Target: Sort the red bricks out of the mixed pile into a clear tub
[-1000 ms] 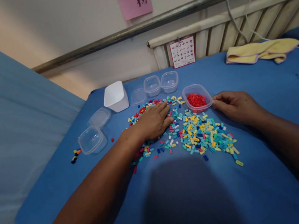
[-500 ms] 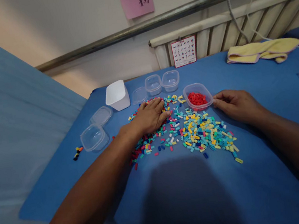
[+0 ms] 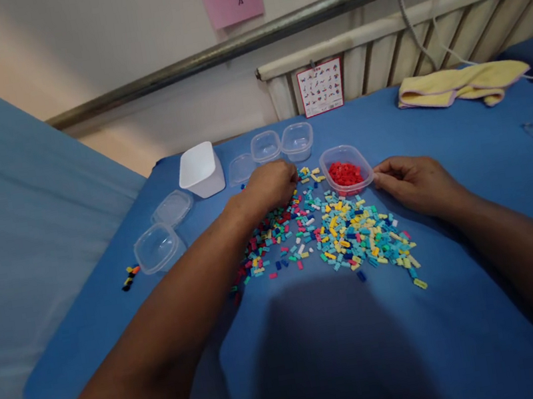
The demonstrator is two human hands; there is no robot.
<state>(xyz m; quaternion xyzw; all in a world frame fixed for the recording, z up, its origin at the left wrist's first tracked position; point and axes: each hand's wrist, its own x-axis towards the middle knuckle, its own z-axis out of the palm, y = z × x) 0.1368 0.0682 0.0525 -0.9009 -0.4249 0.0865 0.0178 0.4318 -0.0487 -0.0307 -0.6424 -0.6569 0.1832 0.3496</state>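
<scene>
The left hand (image 3: 271,184) lies knuckles up at the far edge of the heap of small bricks (image 3: 332,233), its fingers curled down into the red and mixed pieces there; whether they pinch one cannot be told, since the back of the hand hides the fingertips. The right hand (image 3: 413,182) rests on the desk (image 3: 462,128) with thumb and forefinger closed on the near right rim of the clear tub of red bricks (image 3: 347,170), which seems to steady it close to the heap. That tub stands just beyond the heap, between the two hands, and holds only red pieces, so it appears to be kept apart by colour.

Beyond the left hand stand two empty clear tubs (image 3: 282,143) side by side, a loose lid (image 3: 241,168) and a white box (image 3: 201,169). Further left lie another lid (image 3: 173,207), an open clear tub (image 3: 155,247) and a few stray dark and orange bricks (image 3: 130,277). A yellow cloth (image 3: 461,86) lies folded at the far right, and a printed card (image 3: 320,88) leans against the radiator (image 3: 399,50).
</scene>
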